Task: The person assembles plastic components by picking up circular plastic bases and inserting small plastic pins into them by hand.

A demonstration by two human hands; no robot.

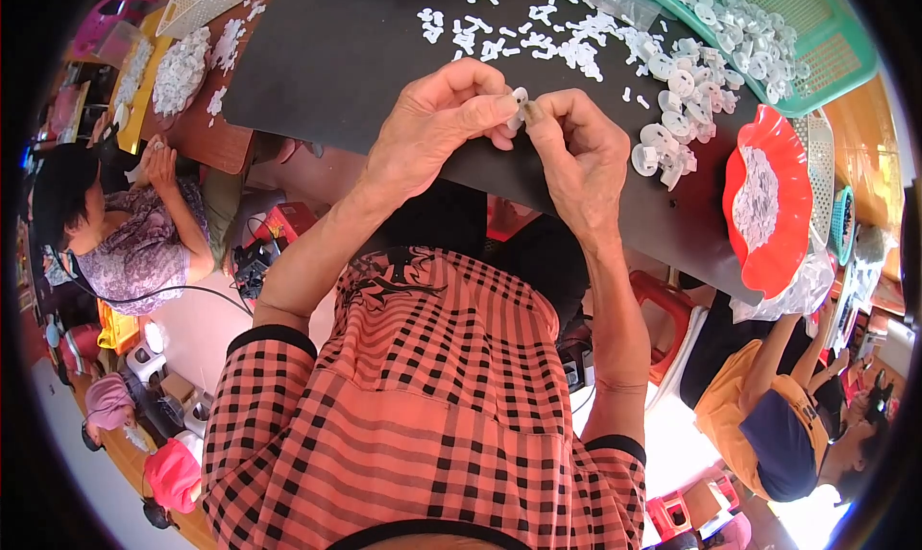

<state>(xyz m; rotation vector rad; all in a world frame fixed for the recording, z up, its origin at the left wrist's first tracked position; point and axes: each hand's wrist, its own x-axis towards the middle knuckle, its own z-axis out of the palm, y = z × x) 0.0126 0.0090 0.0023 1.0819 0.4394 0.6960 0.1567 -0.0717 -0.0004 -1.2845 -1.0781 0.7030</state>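
Observation:
Just over the near edge of the dark table [327, 70], my left hand [437, 122] and my right hand [581, 156] meet fingertip to fingertip. Between them they pinch a small white plastic piece [520, 96] with a rounded end; the fingers cover most of it. Beyond my hands lie loose small white plastic parts [578, 55], narrow and knobbed. To the right of these is a heap of larger translucent round plastic pieces [684, 89] with disc-shaped faces.
A green basket [836, 70] holding more round pieces stands at the far right. Nearer is a red scalloped bowl [738, 204] of small white bits, with a clear plastic bag [797, 286] beside it. Co-workers sit left and right; a white heap [181, 74] lies at the left.

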